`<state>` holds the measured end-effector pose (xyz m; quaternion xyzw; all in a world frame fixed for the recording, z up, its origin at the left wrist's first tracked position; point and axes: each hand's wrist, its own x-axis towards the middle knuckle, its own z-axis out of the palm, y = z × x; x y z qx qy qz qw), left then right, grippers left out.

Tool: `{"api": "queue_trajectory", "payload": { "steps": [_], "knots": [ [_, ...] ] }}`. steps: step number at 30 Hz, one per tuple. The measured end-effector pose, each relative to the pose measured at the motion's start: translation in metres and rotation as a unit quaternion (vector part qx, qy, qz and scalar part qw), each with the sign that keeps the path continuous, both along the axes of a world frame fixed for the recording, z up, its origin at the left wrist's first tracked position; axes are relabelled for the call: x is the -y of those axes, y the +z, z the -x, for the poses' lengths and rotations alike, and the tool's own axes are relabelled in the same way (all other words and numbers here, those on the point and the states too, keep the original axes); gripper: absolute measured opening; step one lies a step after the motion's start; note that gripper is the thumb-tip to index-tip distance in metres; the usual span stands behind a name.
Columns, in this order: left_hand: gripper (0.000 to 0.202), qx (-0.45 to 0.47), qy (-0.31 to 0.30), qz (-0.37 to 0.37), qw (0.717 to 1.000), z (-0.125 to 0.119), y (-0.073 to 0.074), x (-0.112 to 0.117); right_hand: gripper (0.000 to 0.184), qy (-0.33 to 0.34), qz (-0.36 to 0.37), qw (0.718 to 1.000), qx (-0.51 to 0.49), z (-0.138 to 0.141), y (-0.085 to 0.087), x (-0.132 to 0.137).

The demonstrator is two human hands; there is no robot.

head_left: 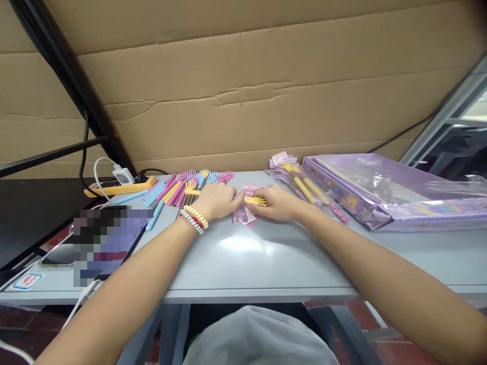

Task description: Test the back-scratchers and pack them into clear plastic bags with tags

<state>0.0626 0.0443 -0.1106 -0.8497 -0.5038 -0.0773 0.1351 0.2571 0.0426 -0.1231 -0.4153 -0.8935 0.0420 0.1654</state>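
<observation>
A yellow back scratcher (256,201) with a claw-shaped head lies between my hands, just above the table. My left hand (218,198) is closed round its shaft, and a yellow handle end sticks out to the left of that hand. The fingers of my right hand (279,204) are curled against the claw head, partly hiding it. Pink and purple printed cards (243,218) lie under and beside the fingertips. Left of my left hand is a loose pile of back scratchers (171,190) in pink, blue and yellow.
Bagged back scratchers (304,185) lie right of my right hand, against a purple display box (365,208) with clear plastic in it. At left are a yellow power strip (117,188) with a white charger (124,175) and a blurred-out device (110,243). Cardboard (243,91) stands behind.
</observation>
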Motion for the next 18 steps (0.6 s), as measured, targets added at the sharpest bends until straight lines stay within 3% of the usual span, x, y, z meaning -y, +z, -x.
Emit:
{"api": "queue_trajectory", "payload": {
  "steps": [9,13,18],
  "knots": [
    [0.068,0.021,-0.013,0.019,1.000,0.000,0.004,0.001,0.035,-0.010,0.004,1.000,0.005,-0.004,0.006,-0.001],
    [0.062,0.063,-0.022,0.011,0.998,0.003,0.010,0.000,0.039,-0.060,-0.013,0.998,0.010,-0.023,0.017,-0.007],
    [0.057,0.049,-0.001,0.012,0.999,0.012,0.012,-0.006,0.039,-0.086,-0.016,0.996,-0.013,-0.050,0.036,-0.009]
  ]
}}
